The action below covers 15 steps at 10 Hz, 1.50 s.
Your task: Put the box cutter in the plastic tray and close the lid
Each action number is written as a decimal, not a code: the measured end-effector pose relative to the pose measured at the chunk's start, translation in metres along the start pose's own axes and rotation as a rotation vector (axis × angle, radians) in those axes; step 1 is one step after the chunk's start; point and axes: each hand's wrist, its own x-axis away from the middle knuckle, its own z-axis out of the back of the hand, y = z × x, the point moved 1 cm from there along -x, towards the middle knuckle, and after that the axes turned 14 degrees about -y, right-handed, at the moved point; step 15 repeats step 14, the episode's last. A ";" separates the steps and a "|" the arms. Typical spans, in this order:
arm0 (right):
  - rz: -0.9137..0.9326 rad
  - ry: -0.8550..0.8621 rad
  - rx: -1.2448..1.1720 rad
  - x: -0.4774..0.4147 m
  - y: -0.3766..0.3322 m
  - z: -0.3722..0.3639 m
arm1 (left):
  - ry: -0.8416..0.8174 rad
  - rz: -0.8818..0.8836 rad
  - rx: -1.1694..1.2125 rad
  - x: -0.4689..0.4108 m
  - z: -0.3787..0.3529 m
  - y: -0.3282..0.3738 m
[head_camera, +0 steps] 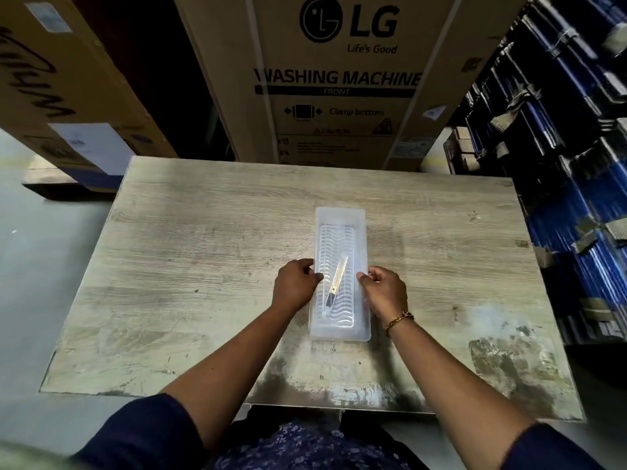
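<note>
Two hands frame a clear plastic tray (pixel 340 273) lying lengthwise, near to far, at the middle of a worn wooden desk (pixel 190 266). The left hand (pixel 294 285) pinches the tray's left long edge with curled fingers; the right hand (pixel 385 289), a gold bracelet (pixel 398 321) at its wrist, pinches the right long edge opposite. Both look closed on the rim, or on a lid over it. The plastic is so clear that I cannot tell whether the lid is already seated or only resting on top.

Within the tray's outline, slanted from near-left to far-right in its nearer half, lies the box cutter (pixel 336 282), yellow-bodied with a dark near end. It is probably light and stiff, free to slide on the ribbed floor if the tray tips. The blade state is too small to read.

As a judgement, the tray is thin, light and somewhat flexible, so pressing along the long rims, where the hands already are, suits it better than pushing at the centre, which could bow. It may skate on the desk if pushed sideways.

Open desk lies on every side, all edges well away. A large cardboard carton (pixel 336 79) stands beyond the far edge, and blue stacked goods (pixel 576 164) rise to the right, clear of the hands.
</note>
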 end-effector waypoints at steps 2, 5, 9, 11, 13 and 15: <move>-0.022 0.040 0.068 -0.008 0.003 -0.003 | 0.097 -0.011 -0.148 -0.006 -0.008 -0.005; -0.003 -0.030 0.104 -0.018 0.011 0.000 | 0.082 -0.037 -0.204 -0.018 -0.007 -0.016; 0.446 -0.469 1.296 -0.036 -0.004 0.041 | -0.319 -0.382 -1.235 -0.039 0.040 -0.023; 0.437 -0.459 1.314 -0.038 -0.001 0.040 | -0.334 -0.383 -1.232 -0.042 0.040 -0.025; 0.345 -0.500 1.383 -0.033 -0.020 0.042 | -0.343 -0.349 -1.351 -0.031 0.040 -0.006; 0.335 -0.422 1.237 -0.029 -0.054 0.052 | -0.271 -0.352 -1.325 -0.022 0.043 0.015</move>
